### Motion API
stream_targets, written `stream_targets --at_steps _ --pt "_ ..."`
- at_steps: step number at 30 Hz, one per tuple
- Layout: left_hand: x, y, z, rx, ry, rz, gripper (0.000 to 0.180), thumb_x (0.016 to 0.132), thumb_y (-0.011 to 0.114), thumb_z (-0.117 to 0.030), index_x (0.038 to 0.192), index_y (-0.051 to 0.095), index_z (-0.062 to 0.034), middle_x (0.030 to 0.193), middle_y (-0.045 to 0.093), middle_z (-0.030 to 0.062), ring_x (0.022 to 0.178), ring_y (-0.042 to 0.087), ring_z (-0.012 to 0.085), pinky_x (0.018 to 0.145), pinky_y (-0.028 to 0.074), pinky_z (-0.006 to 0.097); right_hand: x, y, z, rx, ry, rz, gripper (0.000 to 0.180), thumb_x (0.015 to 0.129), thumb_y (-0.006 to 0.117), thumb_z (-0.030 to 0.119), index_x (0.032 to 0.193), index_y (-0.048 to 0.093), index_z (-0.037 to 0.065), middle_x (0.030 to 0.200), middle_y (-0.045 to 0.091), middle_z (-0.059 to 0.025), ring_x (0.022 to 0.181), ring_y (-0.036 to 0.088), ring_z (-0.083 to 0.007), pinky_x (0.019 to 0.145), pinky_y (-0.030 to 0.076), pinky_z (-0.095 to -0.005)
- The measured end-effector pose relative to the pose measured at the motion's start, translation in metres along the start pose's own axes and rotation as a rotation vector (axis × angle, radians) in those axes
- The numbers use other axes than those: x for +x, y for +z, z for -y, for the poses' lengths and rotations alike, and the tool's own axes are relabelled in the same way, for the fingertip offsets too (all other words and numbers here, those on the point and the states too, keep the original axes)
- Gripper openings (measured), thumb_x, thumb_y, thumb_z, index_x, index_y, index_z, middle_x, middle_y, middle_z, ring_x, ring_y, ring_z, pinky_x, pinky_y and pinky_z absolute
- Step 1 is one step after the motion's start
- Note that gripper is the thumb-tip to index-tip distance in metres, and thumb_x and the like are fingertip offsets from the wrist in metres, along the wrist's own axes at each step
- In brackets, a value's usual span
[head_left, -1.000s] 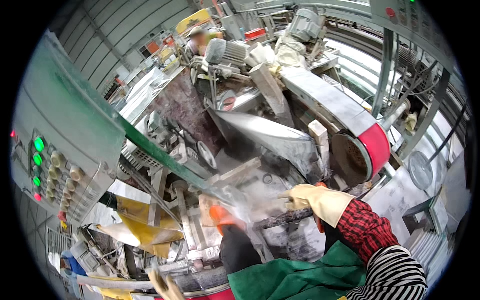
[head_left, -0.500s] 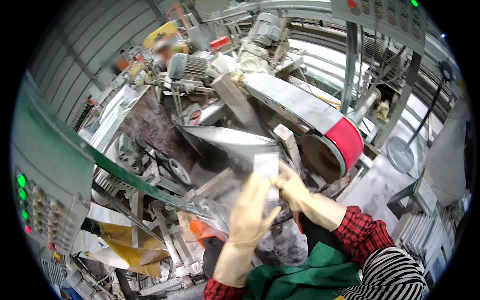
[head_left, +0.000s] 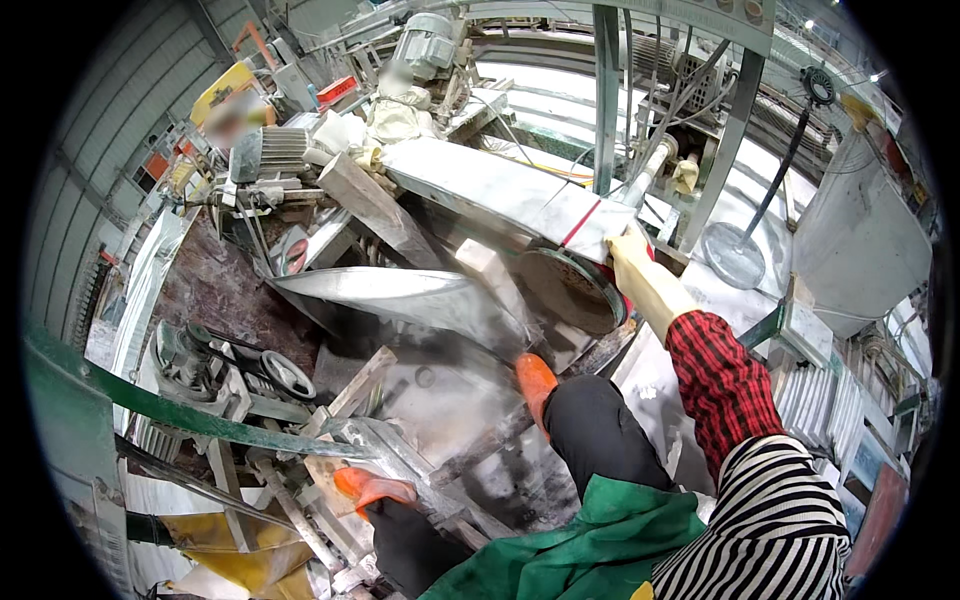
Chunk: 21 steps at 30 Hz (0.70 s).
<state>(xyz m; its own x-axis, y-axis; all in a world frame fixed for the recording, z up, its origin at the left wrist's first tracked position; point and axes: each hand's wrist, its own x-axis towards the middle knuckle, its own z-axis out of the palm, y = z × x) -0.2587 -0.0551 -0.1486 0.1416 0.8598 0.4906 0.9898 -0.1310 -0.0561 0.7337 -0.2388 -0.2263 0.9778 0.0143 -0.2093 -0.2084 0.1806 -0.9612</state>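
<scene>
My right hand [head_left: 648, 282], in a cream rubber glove, reaches forward to the near end of a long machine with a pale grey cover [head_left: 470, 185]. Its fingers are closed on the edge of a white tile [head_left: 603, 218]. The tile lies over the red rounded end of the machine, and only a thin red strip [head_left: 580, 223] shows beside it. Below is a round, dusty wheel [head_left: 565, 290]. My left hand is out of the picture.
A curved metal sheet [head_left: 400, 285] and wooden beams [head_left: 380, 210] stand ahead. A green rail [head_left: 200, 415] crosses on the left. My orange boots [head_left: 537, 385] stand among dusty parts. Stacked panels [head_left: 815, 395] and a disc on a rod [head_left: 735, 255] are at the right.
My right hand has moved forward and right, from in front of me to the machine's red end, with the white tile. My left hand has gone out of view. The view has shifted right.
</scene>
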Motion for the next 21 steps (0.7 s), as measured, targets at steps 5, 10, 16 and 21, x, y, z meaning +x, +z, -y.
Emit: stream_targets --at_steps 5,10,16,21 --pt "-0.065 -0.006 0.057 0.272 -0.013 0.014 0.051 0.102 0.058 -0.032 0.140 0.055 0.0024 0.135 0.061 0.0261 0.127 0.057 0.0416 0.108 0.046 0.050 0.017 0.008 0.007 -0.330 -0.103 -0.038 0.047 0.089 0.057 -0.003 0.135 0.052 0.007 0.117 0.066 -0.0127 0.093 0.070 -0.0262 0.066 0.061 -0.0363" --pt "-0.075 0.010 0.087 0.273 -0.088 0.040 0.054 0.106 0.052 -0.040 0.139 0.057 0.0028 0.136 0.060 0.0283 0.131 0.053 0.0438 0.110 0.044 0.053 -0.035 0.005 0.053 -0.455 0.066 0.140 0.046 0.095 0.064 0.020 0.130 0.040 0.002 0.062 0.060 -0.0166 0.041 0.054 -0.0252 0.036 0.040 -0.0369" --pt "-0.048 -0.010 0.027 0.237 -0.302 0.105 0.054 0.104 0.057 -0.037 0.141 0.055 0.0015 0.142 0.057 0.0252 0.132 0.053 0.0390 0.114 0.043 0.049 -0.055 0.018 0.067 -0.841 -0.056 0.152 0.051 0.098 0.064 0.028 0.140 0.046 0.006 0.085 0.067 -0.0126 0.067 0.062 -0.0202 0.052 0.047 -0.0341" --pt "-0.028 -0.045 -0.030 0.174 -0.387 0.175 0.057 0.100 0.062 -0.040 0.142 0.056 -0.0016 0.145 0.056 0.0230 0.134 0.052 0.0374 0.115 0.040 0.049 -0.122 0.049 0.067 -0.691 -0.162 0.505 0.055 0.098 0.066 0.024 0.149 0.050 0.009 0.101 0.069 -0.0099 0.076 0.061 -0.0134 0.061 0.049 -0.0266"
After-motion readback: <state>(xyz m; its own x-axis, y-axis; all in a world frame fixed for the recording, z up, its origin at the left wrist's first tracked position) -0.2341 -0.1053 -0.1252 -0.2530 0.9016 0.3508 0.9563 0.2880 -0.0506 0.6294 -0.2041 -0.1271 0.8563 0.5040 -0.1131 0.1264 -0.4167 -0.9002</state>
